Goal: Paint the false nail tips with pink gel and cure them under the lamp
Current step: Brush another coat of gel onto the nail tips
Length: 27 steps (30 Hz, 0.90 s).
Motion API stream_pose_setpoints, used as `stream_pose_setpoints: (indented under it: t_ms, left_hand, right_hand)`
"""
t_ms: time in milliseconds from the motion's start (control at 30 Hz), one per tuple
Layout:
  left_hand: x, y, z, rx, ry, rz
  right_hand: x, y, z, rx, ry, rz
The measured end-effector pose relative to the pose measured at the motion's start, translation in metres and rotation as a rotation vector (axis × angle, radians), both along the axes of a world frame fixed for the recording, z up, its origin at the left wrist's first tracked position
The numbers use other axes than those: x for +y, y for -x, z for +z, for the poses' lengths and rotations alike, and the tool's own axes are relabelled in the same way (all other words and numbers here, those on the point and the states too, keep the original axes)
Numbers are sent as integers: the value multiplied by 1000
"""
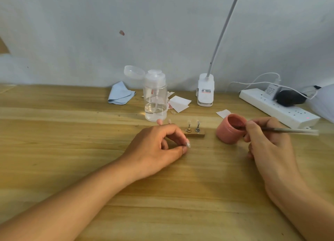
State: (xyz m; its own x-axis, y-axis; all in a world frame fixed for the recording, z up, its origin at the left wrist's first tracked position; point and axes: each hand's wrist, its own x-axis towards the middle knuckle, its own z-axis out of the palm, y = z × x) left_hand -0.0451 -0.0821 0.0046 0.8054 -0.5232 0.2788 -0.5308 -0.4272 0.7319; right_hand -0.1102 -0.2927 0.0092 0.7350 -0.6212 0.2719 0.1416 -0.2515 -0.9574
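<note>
A small wooden holder (196, 133) stands mid-table with several clear nail tips (193, 122) on metal stands. My left hand (159, 148) rests on the table against the holder's left end, fingers curled; I cannot tell whether it grips the holder. One pink-painted tip (159, 122) shows just behind this hand. An open pink gel pot (229, 130) sits to the right of the holder. My right hand (267, 141) pinches a thin brush (289, 130), whose tip is dipped into the pot.
A clear pump bottle (155, 98) with its lid flipped open stands behind the holder. Further back lie a blue cloth (120, 94), white paper squares (179, 103), a clip lamp's base (205, 91) and a white power strip (278, 107) with plugs.
</note>
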Motion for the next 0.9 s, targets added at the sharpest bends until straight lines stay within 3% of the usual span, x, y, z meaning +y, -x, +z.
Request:
stream_pose_setpoints:
  t_ms: [200, 367, 467, 900]
  left_hand:
    - [0, -2, -1, 13, 1, 8]
    - [0, -2, -2, 1, 16, -3]
    - [0, -1, -2, -25, -7, -7]
    - [0, -1, -1, -37, -9, -16]
  right_hand:
    - [3, 4, 7, -136, -79, 40]
    - [23, 18, 17, -298, -145, 198]
    - [39, 21, 12, -227, -251, 312]
    - [50, 20, 6, -74, -249, 368]
